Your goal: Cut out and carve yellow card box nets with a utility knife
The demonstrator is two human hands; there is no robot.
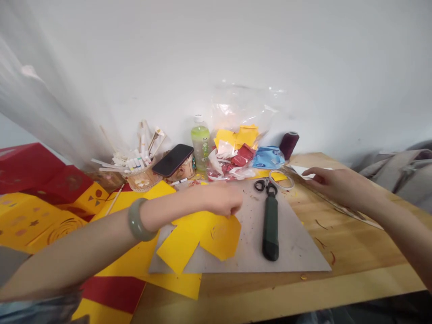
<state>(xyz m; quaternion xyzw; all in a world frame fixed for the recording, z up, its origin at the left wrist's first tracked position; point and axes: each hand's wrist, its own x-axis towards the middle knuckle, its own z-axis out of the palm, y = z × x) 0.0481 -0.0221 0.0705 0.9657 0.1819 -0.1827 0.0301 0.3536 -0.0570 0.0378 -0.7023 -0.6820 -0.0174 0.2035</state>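
My left hand, with a green bangle on the wrist, is closed with its fingers curled down at the top of a yellow paper piece that has a curved cut pattern. Whatever sits between these fingers is hidden. More yellow paper lies beneath the wrist on a grey board. On the right, my right hand reaches over the table with its fingers loosely bent and apart, beside white paper. A dark green craft knife or cutter-like tool and black-handled scissors rest on the board between the hands.
Along the wall stand a basket of markers, a phone, a drink bottle, a plastic bag of paper scraps, a blue packet and a thread spool. A tape roll lies nearby. Red and yellow paper boxes crowd the left.
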